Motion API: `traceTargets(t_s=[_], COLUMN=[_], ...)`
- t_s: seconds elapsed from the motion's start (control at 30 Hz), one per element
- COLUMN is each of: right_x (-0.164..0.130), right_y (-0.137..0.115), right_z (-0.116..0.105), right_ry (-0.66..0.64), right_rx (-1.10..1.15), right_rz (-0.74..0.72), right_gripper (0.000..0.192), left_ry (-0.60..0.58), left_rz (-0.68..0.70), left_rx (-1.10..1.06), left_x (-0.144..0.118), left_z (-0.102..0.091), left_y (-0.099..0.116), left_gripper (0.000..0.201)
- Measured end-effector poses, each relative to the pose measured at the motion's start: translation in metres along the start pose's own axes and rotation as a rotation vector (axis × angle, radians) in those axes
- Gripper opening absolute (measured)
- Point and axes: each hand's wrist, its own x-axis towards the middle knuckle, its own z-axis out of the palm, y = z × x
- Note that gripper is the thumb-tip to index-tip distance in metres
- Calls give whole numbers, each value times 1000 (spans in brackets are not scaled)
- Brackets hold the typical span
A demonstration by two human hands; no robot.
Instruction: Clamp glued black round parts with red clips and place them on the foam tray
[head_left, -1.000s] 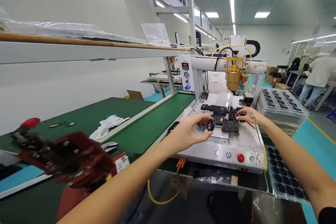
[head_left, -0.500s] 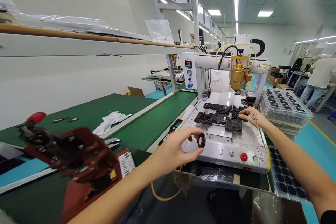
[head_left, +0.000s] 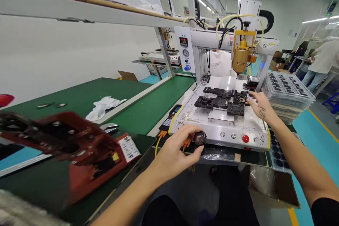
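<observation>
My left hand (head_left: pixel 177 152) pinches a small black round part (head_left: pixel 199 138) in front of the dispensing machine's near edge. My right hand (head_left: pixel 259 106) hovers with fingers spread over the right end of the black fixtures (head_left: pixel 220 102) on the machine's white bed (head_left: pixel 230 126). It holds nothing that I can see. Above the bed hangs a gold dispensing head (head_left: pixel 241 58).
A red press tool (head_left: pixel 66 144) sits on the green bench at my left, with a white cloth (head_left: pixel 102 107) beyond it. Stacked trays of black parts (head_left: pixel 287 95) stand right of the machine, and a black tray (head_left: pixel 279 153) lies below them. A person stands far right.
My left hand has pulled the round part back from the fixtures to the machine's front edge. My right hand has lifted off the fixture and spread. My view has tilted downward.
</observation>
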Motion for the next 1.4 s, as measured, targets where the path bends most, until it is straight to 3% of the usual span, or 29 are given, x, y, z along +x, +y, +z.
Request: traceTargets(t_s=[0.13,0.23,0.33,0.4,0.47,0.5,0.57,0.63,0.73,0.87,1.0,1.2,1.4], right_x=[-102,-161,-188,-196,-200,-201,-200,-193,-181,-177,-185,-194,-220], right_y=[-8,-3,-4,-20,-48,-65,-96,-116,-122,-114,-112,-99,-95], right_z=[-13,-6,12,27,47,59,89,121,161,188,201,216,207], right_ry=[328,357,383,427,315,145,-220,-322,-286,-256,-226,-171,-138], right_rx=[23,-27,-96,-79,42,140,288,301,246,160,69,53,110], right_rz=[17,58,71,60,-36,-130,-301,-352,-337,-332,-392,-596,-729], right_gripper=[31,34,37,28,10,7,26,36,40,27,26,30,24], left_ry=[-4,-56,-137,-203,-257,-275,-295,-308,-332,-392,-466,-533,-527], left_rz=[-122,-209,-237,-217,-188,-176,-163,-164,-181,-192,-208,-217,-219], left_rx=[-5,-45,-116,-160,-181,-182,-168,-150,-144,-190,-243,-289,-305], left_x=[-37,-66,-90,-100,-103,-102,-95,-87,-83,-93,-98,-92,-92], left_z=[13,24,37,48,60,66,78,87,91,84,79,76,72], left_y=[-22,-41,-57,-66,-76,-81,-91,-101,-110,-113,-118,-127,-127], left_gripper=[28,24,24,28,31,31,31,32,33,33,32,31,30])
